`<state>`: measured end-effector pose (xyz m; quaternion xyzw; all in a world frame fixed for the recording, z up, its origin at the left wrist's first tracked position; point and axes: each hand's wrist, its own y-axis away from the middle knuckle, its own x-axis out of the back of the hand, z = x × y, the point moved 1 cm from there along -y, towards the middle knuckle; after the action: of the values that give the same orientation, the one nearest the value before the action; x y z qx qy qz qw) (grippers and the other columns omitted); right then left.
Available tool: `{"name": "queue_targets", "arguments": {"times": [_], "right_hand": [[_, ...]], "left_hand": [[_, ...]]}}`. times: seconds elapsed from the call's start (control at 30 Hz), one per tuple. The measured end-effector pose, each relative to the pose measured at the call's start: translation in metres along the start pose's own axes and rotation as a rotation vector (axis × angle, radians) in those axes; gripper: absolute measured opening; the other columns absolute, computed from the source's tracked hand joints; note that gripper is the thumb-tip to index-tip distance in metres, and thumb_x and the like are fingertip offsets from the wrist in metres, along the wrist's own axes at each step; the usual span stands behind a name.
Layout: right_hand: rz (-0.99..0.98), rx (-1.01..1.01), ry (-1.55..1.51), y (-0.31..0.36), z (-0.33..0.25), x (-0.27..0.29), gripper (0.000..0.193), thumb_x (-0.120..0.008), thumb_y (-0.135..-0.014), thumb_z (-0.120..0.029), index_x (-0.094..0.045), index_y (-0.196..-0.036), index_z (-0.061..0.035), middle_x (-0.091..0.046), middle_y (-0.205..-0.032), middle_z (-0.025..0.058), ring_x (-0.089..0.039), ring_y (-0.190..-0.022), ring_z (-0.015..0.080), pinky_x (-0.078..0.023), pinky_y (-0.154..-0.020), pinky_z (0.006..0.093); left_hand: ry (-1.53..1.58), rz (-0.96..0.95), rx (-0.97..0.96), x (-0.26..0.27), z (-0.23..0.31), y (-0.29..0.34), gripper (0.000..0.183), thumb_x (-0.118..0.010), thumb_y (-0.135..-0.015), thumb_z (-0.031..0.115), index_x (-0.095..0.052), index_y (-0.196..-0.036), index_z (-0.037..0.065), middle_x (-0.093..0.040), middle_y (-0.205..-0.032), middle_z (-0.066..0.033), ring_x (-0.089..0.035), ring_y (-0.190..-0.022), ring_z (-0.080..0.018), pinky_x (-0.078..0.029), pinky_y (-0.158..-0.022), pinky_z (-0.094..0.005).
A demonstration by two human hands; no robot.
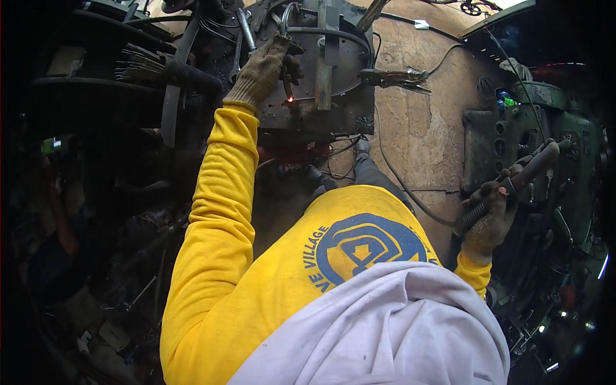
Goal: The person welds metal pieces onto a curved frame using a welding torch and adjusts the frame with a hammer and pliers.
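My left hand (266, 72), in a knitted work glove, is closed around a bent metal bar (288, 18) over a dark steel workbench (273, 117). A small spot at the bar's lower end glows orange-red. Off to the right, my gloved right hand (489, 226) grips a dark welding electrode holder (538, 163) with a ribbed sleeve. From the holder's far end a thin rod points up and away. Its cable (420, 204) loops left toward the bench. Near the bench's right edge lies a metal clamp (394, 78) with a cable.
Wrenches (245, 31) lie beside my left hand. Left of them, thin rods (142, 64) stick out of a dark tube (196, 76). A flat bar (323, 70) lies on the bench. Green machinery (571, 131) stands at right. Cables cross the brown floor (417, 122) near my feet.
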<state>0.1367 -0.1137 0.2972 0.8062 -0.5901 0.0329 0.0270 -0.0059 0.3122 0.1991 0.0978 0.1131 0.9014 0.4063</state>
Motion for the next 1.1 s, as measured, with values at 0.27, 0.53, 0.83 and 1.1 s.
{"name": "queue_targets", "arguments": {"times": [0.27, 0.53, 0.83, 1.1], "right_hand": [[-0.005, -0.029, -0.111, -0.049, 0.020, 0.024, 0.052, -0.063, -0.099, -0.031, -0.045, -0.141, -0.0061, -0.060, -0.087, 0.0039, -0.059, -0.065, 0.0127, -0.055, -0.057, 0.0281], [-0.054, -0.039, 0.022, -0.164, 0.061, 0.058, 0.046, -0.071, -0.094, -0.012, -0.048, -0.133, -0.0045, -0.060, -0.086, 0.0049, -0.060, -0.062, 0.0135, -0.058, -0.055, 0.0322], [-0.237, -0.225, -0.016, -0.367, 0.124, 0.123, 0.033, -0.070, -0.095, -0.014, -0.058, -0.122, -0.0008, -0.064, -0.091, 0.0069, -0.065, -0.071, 0.0162, -0.060, -0.065, 0.0321], [-0.483, 0.061, -0.026, -0.492, 0.120, 0.078, 0.028, -0.065, -0.100, -0.017, -0.056, -0.123, -0.0042, -0.061, -0.096, 0.0020, -0.059, -0.081, 0.0109, -0.054, -0.072, 0.0277]], "left_hand": [[0.052, 0.033, 0.028, 0.001, -0.006, -0.002, 0.060, -0.048, -0.104, 0.054, -0.060, -0.119, -0.002, -0.064, -0.079, -0.0075, -0.067, -0.072, -0.0194, -0.055, -0.069, -0.0312], [0.014, 0.243, 0.140, -0.025, 0.012, 0.013, 0.055, -0.043, -0.107, 0.049, -0.063, -0.124, 0.000, -0.070, -0.083, -0.0095, -0.068, -0.069, -0.0171, -0.055, -0.066, -0.0291], [-1.255, 0.694, 0.296, -0.049, 0.016, 0.010, 0.050, -0.045, -0.102, 0.049, -0.063, -0.131, 0.012, -0.068, -0.123, -0.0188, -0.062, -0.118, -0.0395, -0.047, -0.101, -0.0477], [-1.253, 0.836, 0.430, -0.046, 0.016, 0.007, 0.043, -0.049, -0.100, 0.045, -0.066, -0.126, 0.014, -0.069, -0.118, -0.0212, -0.063, -0.113, -0.0416, -0.050, -0.099, -0.0492]]}}
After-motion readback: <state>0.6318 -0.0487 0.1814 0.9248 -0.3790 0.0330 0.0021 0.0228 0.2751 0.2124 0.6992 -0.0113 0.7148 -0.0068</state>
